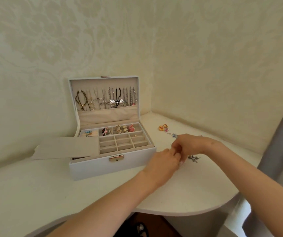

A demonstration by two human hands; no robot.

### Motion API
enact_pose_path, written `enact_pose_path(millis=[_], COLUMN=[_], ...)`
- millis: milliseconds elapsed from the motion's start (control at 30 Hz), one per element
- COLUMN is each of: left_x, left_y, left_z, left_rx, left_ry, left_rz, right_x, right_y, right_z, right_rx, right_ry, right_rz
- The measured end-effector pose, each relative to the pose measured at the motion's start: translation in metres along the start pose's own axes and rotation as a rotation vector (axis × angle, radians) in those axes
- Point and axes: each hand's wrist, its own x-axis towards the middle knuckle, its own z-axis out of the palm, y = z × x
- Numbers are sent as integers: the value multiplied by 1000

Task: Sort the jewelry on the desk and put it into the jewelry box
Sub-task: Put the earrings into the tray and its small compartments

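Head view: the jewelry box (111, 166) sits open on the white counter (34, 185), its lid (103, 79) standing upright against the patterned wall (205, 57). Inside that lid, a row of necklaces (106, 98) hangs above a beige pocket. Down in the box's top tray, the back row holds rings (121, 129) and pink pieces. A blue piece (88, 133) lies in the back left compartment. The grid of small compartments (123, 142) at the front right looks mostly bare, with one tiny gold item in its back right cell. A flat beige panel (65, 147) juts out over the box's left side.

Now to the right of the box, just off its front corner, both hands are together above the counter. The left hand (163, 161) reaches in from below and the right hand (188, 144) from the right. Their fingers (175, 156) are curled in and meet tip to tip; whether they pinch a piece between them I cannot tell, it is too small.

Loose jewelry lies right of the box. Orange earrings (163, 127) sit well behind the hands and a thin bluish chain piece (172, 134) just behind the right hand. Small dark pieces (194, 158) lie just beside the fingers, on the side away from the box. A grey curtain (281, 134) hangs at the far right, well apart from the box
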Motion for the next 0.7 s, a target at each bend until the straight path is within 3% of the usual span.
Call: enact_pose_path(millis=[267, 367, 533, 700], left_x=[0, -3, -10, -30], left_y=[7, 2, -51, -112], left_z=[-7, -22, -60, -74], left_rx=[-64, -147, -212, -142], left_ry=[-111, -43, 260, 155], left_rz=[-159, -235, -468, -751], right_x=[1, 0, 8, 48], right_y=[3, -2, -32, -79], right_z=[7, -2, -18, -13], right_rx=[138, 252, 533, 610], right_ry=[22, 144, 386, 544], right_rz=[3, -45, -202, -259])
